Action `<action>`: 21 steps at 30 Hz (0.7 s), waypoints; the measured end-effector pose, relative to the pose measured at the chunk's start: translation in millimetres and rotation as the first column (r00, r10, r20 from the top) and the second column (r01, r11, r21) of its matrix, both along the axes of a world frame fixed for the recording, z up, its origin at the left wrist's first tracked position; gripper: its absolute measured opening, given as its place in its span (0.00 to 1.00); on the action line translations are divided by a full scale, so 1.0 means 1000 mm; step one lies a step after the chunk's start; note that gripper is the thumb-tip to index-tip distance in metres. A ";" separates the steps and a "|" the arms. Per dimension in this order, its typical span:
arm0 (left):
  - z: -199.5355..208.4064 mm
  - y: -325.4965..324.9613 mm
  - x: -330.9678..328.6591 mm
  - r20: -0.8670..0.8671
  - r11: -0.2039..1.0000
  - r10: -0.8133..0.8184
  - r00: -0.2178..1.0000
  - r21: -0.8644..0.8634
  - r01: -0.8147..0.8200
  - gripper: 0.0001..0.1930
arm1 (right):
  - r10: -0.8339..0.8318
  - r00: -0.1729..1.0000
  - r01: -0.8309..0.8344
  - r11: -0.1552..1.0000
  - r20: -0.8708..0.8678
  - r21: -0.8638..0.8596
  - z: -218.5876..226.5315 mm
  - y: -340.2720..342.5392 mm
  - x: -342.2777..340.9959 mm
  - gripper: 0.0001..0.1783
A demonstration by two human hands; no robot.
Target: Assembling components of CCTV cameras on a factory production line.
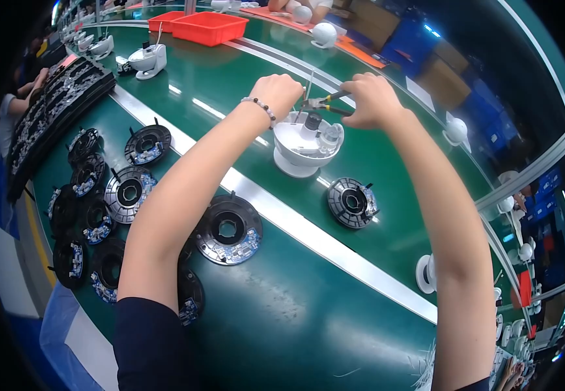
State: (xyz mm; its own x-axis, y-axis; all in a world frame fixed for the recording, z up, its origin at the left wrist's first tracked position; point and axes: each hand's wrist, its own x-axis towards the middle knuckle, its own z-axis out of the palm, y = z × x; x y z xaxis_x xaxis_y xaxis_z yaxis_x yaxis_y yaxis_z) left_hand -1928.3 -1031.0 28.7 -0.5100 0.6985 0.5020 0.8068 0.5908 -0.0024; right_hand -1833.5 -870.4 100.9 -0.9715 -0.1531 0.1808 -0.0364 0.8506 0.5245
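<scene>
A white bowl-shaped housing [295, 155] stands on its round base on the green work surface, with dark and clear parts inside. Over its far left rim my left hand [277, 94] is closed, fingertips turned away, so I cannot make out what they pinch. A thin pale strip [310, 83] rises beside those fingertips. My right hand [375, 101] grips diagonal cutters [334, 104] by their yellow-and-black handles. Their jaws point left, above the housing and close to the strip. Just right of the housing lies a black ring-shaped base with a circuit board [353, 203].
Several black round bases [229, 228] with blue boards cover the left side. A black tray of small parts [61, 117] lies beyond them. Red bins [209, 28] and another white housing [147, 60] stand farther back. A metal strip [321, 228] crosses the table. Co-workers' hands show at the edges.
</scene>
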 end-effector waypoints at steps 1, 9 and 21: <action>-0.002 0.000 -0.001 -0.001 1.000 -0.004 1.000 0.002 0.004 0.06 | 0.007 1.000 -0.007 1.000 0.014 -0.003 -0.002 0.001 -0.001 0.24; -0.011 0.009 0.001 -0.042 0.996 -0.081 0.996 0.041 0.082 0.03 | -0.056 0.991 0.055 0.998 0.123 0.012 -0.007 -0.003 -0.001 0.18; 0.028 0.002 0.111 -0.039 0.492 -0.682 0.731 0.714 0.497 0.04 | -0.187 0.937 -0.017 0.820 -0.296 -0.572 0.066 0.008 0.290 0.25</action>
